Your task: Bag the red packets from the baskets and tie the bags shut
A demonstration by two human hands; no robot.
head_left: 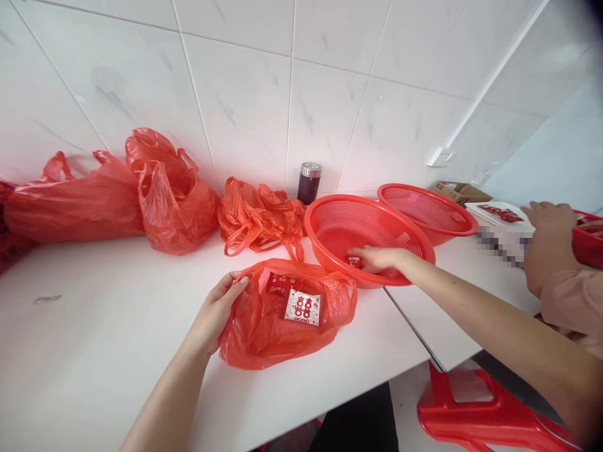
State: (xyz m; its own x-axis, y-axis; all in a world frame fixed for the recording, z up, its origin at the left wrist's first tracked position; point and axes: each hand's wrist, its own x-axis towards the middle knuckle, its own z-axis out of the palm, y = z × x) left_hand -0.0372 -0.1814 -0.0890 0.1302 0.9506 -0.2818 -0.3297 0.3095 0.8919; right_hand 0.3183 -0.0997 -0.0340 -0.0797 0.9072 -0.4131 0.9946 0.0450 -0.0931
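My left hand (219, 314) grips the rim of a thin red plastic bag (254, 342), thumb over the edge. The bag lies with its mouth open on the white table. Inside it sit a white packet (303, 307) with red double-happiness characters and a red packet (281, 284). My right hand (379, 259) reaches into the near red colander basket (325, 226), its fingers closed at a small red-and-white packet (355, 262) low inside. The basket's rim hides part of that hand.
Filled red bags (75, 204) and crumpled red bags (261, 216) line the tiled wall. A dark thermos (309, 183) stands behind the near basket. Another red colander (428, 210) is beyond it. At right are another person's arm (551, 245), a cardboard box (459, 191) and a red stool (459, 417).
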